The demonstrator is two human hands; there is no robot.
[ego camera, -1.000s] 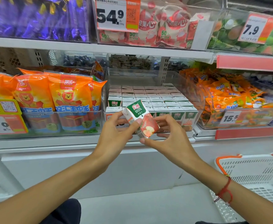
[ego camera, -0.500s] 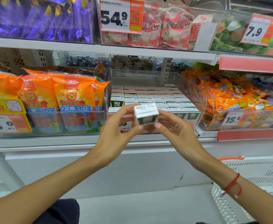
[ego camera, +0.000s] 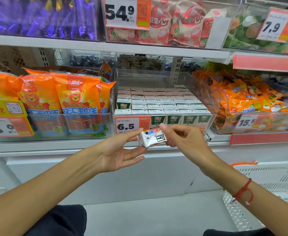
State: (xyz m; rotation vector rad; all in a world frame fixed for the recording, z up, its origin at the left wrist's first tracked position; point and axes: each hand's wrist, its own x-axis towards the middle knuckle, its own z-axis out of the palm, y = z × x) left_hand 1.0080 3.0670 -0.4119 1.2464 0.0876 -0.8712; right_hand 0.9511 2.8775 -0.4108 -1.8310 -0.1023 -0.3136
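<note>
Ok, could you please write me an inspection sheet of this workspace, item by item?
Surface: white shop shelf, carrying clear bins.
Job's things: juice carton, folded end toward the camera, held in front of the shelf.
Clutter: nothing seen.
Hands: right hand pinches the carton; left hand touches its left end with straight fingers.
Cables: nothing seen.
Surroundings: rows of the same cartons, orange snack bags, white basket at the right.
</note>
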